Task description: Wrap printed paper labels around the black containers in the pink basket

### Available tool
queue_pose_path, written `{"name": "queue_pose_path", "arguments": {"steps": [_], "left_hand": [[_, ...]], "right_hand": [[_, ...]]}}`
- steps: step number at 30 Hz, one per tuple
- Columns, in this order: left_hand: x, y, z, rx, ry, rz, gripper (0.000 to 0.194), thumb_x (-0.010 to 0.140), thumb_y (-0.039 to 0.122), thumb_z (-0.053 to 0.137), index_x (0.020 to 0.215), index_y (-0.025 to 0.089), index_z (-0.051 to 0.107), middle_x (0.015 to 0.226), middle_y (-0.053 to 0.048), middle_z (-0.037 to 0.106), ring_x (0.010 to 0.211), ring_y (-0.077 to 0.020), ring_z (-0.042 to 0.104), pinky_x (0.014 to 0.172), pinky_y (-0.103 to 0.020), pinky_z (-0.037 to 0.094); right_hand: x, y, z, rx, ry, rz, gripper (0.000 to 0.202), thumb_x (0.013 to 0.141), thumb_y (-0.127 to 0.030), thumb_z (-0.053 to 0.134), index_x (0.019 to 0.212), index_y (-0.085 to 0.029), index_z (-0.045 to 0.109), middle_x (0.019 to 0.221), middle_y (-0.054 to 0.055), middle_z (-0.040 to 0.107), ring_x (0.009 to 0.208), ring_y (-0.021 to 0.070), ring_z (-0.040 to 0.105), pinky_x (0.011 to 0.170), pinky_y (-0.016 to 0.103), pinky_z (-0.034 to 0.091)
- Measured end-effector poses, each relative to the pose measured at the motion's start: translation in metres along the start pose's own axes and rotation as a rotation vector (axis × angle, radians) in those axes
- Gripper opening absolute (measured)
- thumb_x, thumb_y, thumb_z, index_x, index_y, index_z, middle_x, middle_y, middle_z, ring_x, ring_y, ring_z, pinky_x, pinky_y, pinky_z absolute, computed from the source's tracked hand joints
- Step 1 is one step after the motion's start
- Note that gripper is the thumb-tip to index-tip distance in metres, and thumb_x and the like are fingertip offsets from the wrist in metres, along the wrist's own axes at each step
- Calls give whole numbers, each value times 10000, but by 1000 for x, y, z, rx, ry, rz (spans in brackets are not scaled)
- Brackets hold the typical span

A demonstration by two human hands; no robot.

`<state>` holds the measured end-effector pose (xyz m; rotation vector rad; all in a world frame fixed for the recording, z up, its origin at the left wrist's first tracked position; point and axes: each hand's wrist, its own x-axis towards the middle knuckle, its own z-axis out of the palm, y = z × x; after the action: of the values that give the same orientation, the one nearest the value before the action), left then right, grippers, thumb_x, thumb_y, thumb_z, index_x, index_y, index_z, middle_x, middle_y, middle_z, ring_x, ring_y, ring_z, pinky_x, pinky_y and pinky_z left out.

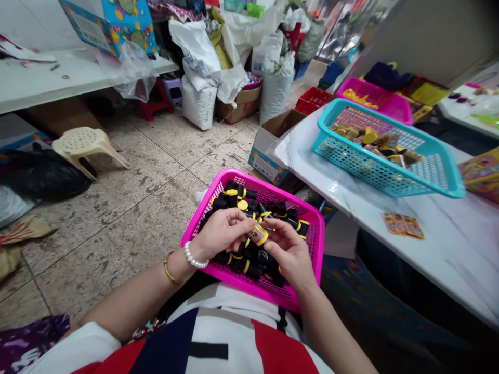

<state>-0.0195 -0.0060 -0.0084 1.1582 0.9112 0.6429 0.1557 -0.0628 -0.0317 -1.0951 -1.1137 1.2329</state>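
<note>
Left hand (225, 232) and right hand (286, 248) pinching one yellow-capped labelled canister (258, 235) between them, above pink basket (320, 244) of black canisters (255, 271).

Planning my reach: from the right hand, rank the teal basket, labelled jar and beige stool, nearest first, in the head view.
From the right hand:
1. Labelled jar: at its fingertips.
2. Teal basket: ahead right, on the table.
3. Beige stool: far left, on the floor.
</note>
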Motion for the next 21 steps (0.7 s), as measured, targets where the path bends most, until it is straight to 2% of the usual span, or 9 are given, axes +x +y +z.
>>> {"name": "queue_pose_path", "arguments": {"steps": [2,6,8,10,13,16,18,21], "left_hand": [[0,-2,2,-95,-21,-58,380,795,522,623,730,155,546,472,38,527,317,-57,428,304,-158,308],[-2,-6,10,-387,-147,-120,369,786,502,648,808,144,564,554,34,575,319,-41,446,284,-133,304],[-4,-9,13,-450,-167,-142,347,770,464,684,824,142,565,549,48,566,305,-27,424,273,-118,284],[-4,-11,16,-467,-130,-157,344,761,452,699,779,144,546,506,65,535,281,-19,386,260,-113,261],[-4,-14,20,-487,-85,-152,363,758,464,698,744,152,513,492,65,531,272,-20,372,250,-114,250],[-4,-15,21,-491,-109,-142,356,788,474,664,865,151,537,543,43,572,296,-31,410,260,-113,263],[-6,-16,21,-482,-125,-149,381,820,479,626,998,155,531,600,24,606,321,-40,443,274,-116,280],[-11,-20,18,-429,-145,-150,427,838,456,614,1118,155,501,648,10,622,353,-49,467,298,-125,302]], "right_hand": [[-1,-2,-2,-95,-19,-150,323,747,-254,767,1059,-299,700,1138,53,633,975,211,649,821,365,564],[-2,-4,-3,-214,56,-343,232,758,-129,739,911,-303,751,976,35,646,931,185,631,809,341,546],[-3,-2,-2,-210,106,-360,236,757,-107,735,895,-297,749,935,27,646,883,171,634,798,337,545],[-5,0,0,-224,117,-344,241,773,-110,720,928,-293,742,988,37,637,919,179,633,800,337,552],[-11,3,5,-256,61,-310,351,779,-149,719,1088,-313,694,1172,66,580,1012,207,620,762,320,579],[-6,-4,1,-404,14,-323,337,792,-173,707,1101,-305,693,1168,76,585,981,208,633,685,291,590],[15,-20,-14,-560,104,-425,261,796,-172,700,1030,-286,719,1085,66,629,950,202,642,698,306,587],[69,-69,-60,-813,395,-685,229,802,-214,696,1026,-260,710,1049,50,653,966,201,632,772,350,568]]}}
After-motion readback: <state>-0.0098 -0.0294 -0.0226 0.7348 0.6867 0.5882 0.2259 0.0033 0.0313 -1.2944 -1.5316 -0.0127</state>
